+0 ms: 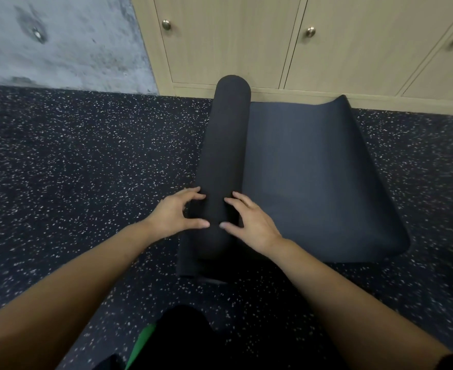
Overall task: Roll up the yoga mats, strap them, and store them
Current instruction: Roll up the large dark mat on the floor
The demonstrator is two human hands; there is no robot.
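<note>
One yoga mat (228,145) lies mostly rolled at centre, its flat tail spreading toward three o'clock. Left hand (178,212) and right hand (252,222) clasp its near end with curled fingers; strapping and storing apparently remain.

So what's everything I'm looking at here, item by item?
yoga mat: one, blue-black, mid-floor, partly rolled, flat part to the right
floor: one, dark with pale speckles, beneath the mat
cabinets: one row, light wood, behind the mat
knobs: three, silver, on the cabinets
wall: one, grey, top left
green cloth: one piece, bottom edge
left hand: one, holds the roll's left side
right hand: one, holds the roll's right side
</note>
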